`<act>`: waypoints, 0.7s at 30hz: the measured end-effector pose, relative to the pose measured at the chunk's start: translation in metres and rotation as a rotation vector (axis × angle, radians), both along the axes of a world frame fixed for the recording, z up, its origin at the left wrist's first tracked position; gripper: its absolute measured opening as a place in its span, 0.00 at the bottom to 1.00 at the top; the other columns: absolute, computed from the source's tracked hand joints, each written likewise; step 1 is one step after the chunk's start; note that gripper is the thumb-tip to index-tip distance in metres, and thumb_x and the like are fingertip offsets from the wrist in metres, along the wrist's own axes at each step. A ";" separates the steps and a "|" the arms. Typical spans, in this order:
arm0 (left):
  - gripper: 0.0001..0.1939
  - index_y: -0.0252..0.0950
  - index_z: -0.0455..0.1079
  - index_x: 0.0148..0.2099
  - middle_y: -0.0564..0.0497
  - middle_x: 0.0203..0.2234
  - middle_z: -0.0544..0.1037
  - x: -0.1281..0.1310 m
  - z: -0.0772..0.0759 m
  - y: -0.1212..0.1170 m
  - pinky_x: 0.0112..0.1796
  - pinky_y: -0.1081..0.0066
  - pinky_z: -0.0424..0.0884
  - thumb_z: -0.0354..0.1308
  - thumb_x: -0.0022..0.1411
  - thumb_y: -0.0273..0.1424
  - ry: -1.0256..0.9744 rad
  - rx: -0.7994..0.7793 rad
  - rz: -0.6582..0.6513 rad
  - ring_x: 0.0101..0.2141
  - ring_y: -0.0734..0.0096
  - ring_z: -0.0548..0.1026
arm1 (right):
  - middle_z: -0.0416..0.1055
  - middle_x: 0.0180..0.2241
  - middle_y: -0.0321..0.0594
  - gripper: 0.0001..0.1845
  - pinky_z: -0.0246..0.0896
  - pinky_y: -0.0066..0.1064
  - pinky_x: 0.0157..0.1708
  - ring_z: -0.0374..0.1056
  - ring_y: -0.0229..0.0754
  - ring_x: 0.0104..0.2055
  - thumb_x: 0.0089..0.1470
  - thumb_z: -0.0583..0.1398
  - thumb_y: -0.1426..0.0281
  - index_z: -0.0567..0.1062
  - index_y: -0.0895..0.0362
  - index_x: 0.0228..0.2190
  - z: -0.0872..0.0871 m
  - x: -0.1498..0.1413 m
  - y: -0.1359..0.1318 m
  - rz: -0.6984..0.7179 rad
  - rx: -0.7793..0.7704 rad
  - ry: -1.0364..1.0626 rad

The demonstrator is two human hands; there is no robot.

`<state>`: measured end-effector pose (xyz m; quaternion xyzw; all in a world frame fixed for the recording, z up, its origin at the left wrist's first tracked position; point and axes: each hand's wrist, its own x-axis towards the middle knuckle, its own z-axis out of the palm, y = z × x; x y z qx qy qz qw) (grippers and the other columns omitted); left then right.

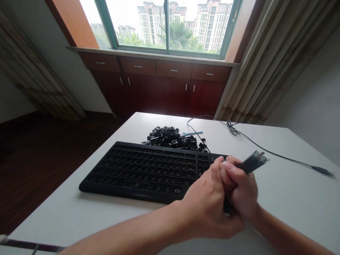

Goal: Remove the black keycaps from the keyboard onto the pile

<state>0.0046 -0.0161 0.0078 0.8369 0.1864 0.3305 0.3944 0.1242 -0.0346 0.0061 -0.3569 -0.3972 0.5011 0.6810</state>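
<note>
A black keyboard point(148, 166) lies on the white table with its keycaps off, showing bare key sockets. My left hand point(204, 198) is closed over its right end, fingers curled and thumb along the front side. Against those fingers rests my right hand point(241, 187), closed in a fist. From it a flat dark grey tool point(253, 162) sticks out to the upper right, with a clear end and a small metal piece. The tool's other end and the right-hand keys are hidden by my hands.
Behind the keyboard is a heap of loose black keycaps point(170, 137). A thin blue tool point(192, 133) lies beside it. The black cable point(278, 154) runs across the right side of the white table point(119, 219), knotted partway, to a plug. A window and red cabinets stand beyond.
</note>
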 end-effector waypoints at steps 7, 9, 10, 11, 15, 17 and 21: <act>0.56 0.32 0.25 0.71 0.30 0.62 0.62 0.005 -0.023 -0.009 0.51 0.45 0.75 0.61 0.53 0.34 0.089 0.183 0.116 0.56 0.38 0.70 | 0.48 0.15 0.29 0.22 0.41 0.29 0.19 0.42 0.32 0.18 0.57 0.59 0.69 0.57 0.56 0.16 0.000 0.001 -0.006 -0.020 0.046 0.054; 0.57 0.30 0.19 0.70 0.29 0.60 0.64 0.006 -0.028 -0.009 0.49 0.45 0.76 0.60 0.56 0.34 0.061 0.229 0.098 0.54 0.38 0.72 | 0.49 0.14 0.29 0.22 0.44 0.29 0.19 0.43 0.32 0.18 0.57 0.59 0.69 0.58 0.56 0.16 0.003 0.001 -0.005 0.011 0.084 0.058; 0.57 0.29 0.18 0.70 0.28 0.59 0.65 0.006 -0.030 -0.009 0.47 0.45 0.77 0.59 0.58 0.34 0.047 0.240 0.092 0.53 0.38 0.73 | 0.49 0.14 0.30 0.21 0.44 0.29 0.19 0.44 0.32 0.18 0.57 0.59 0.69 0.58 0.56 0.16 0.004 0.001 -0.004 0.020 0.096 0.053; 0.56 0.28 0.17 0.70 0.28 0.58 0.66 0.006 -0.031 -0.008 0.45 0.45 0.78 0.58 0.59 0.34 0.037 0.245 0.091 0.51 0.39 0.74 | 0.49 0.14 0.30 0.21 0.45 0.29 0.19 0.44 0.32 0.18 0.57 0.60 0.69 0.59 0.56 0.16 0.005 0.001 -0.003 0.022 0.101 0.044; 0.52 0.28 0.20 0.70 0.26 0.59 0.66 0.006 -0.031 -0.004 0.47 0.44 0.77 0.57 0.60 0.32 0.058 0.257 0.089 0.53 0.39 0.74 | 0.50 0.14 0.30 0.21 0.43 0.28 0.19 0.45 0.32 0.18 0.58 0.59 0.69 0.59 0.56 0.16 0.003 0.003 -0.001 -0.016 0.082 0.037; 0.51 0.26 0.24 0.71 0.25 0.59 0.65 0.005 -0.030 -0.003 0.51 0.44 0.75 0.57 0.60 0.29 0.073 0.290 0.088 0.56 0.40 0.72 | 0.50 0.14 0.30 0.21 0.42 0.28 0.18 0.45 0.32 0.18 0.58 0.59 0.69 0.59 0.56 0.17 0.002 0.005 -0.001 -0.023 0.065 0.045; 0.43 0.20 0.34 0.70 0.23 0.61 0.63 0.002 -0.024 -0.002 0.59 0.49 0.69 0.54 0.62 0.27 0.144 0.373 0.096 0.61 0.41 0.66 | 0.49 0.13 0.29 0.21 0.40 0.28 0.17 0.44 0.32 0.17 0.56 0.59 0.71 0.58 0.55 0.16 0.004 0.013 0.001 -0.061 0.051 0.111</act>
